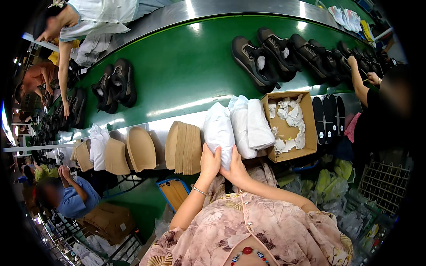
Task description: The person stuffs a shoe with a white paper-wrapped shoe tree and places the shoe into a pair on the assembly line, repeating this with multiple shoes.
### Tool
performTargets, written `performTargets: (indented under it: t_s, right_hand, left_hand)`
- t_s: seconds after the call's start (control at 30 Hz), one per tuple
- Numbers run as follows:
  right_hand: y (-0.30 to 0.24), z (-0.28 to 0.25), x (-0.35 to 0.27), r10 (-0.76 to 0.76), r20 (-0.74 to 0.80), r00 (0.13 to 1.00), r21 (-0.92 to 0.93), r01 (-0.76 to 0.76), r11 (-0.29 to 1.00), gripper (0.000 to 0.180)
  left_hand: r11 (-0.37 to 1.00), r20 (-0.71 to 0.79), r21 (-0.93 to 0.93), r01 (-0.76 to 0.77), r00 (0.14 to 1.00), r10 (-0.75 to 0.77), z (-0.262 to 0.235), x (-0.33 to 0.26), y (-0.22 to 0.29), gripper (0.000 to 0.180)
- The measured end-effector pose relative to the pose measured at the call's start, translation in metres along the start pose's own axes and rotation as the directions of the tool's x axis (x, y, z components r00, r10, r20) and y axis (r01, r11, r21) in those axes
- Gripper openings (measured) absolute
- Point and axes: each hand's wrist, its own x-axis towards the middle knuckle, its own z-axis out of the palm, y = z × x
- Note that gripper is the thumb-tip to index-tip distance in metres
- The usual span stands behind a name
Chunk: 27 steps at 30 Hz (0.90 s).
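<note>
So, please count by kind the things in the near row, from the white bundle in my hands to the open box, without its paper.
White bundles: 3, one held between the left hand and right hand
Open cardboard box: 1
Total: 4

The head view, a wide fisheye, looks steeply down from just above the wearer's floral shirt (284, 217) and the near edge of the metal ledge (195, 118). It faces forward across the green belt (182, 71) to the far metal rim (213, 9), bowed by the lens, with left hand (209, 165) and right hand (236, 171) close, near mid-view.
</note>
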Motion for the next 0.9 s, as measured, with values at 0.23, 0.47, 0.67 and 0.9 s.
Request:
performTargets:
  t_s: [0.23,0.47,0.67,0.9]
  right_hand:
    - [-0.040,-0.035,0.006,0.149,0.116,0.982,0.041,-0.155,0.987,0.095]
    - [-0.059,-0.080,0.015,0.015,-0.157,0.988,0.269,0.028,0.963,0.094]
    - [-0.058,-0.112,0.032,0.098,-0.360,0.928,0.394,0.056,0.917,0.082]
    - [-0.028,-0.166,0.053,0.234,-0.444,0.865,0.714,0.183,0.675,0.070]
  left_hand:
    - [0.999,-0.046,0.009,0.049,0.998,-0.049,-0.013,0.003,0.002,0.068]
    - [0.412,0.153,-0.894,0.174,0.985,-0.083,-0.014,-0.003,0.050,0.044]
    - [0.213,0.180,-0.963,0.163,0.982,0.059,-0.011,0.005,0.128,0.046]
    - [0.366,0.265,-0.909,0.199,0.954,0.141,0.030,0.039,0.196,0.051]
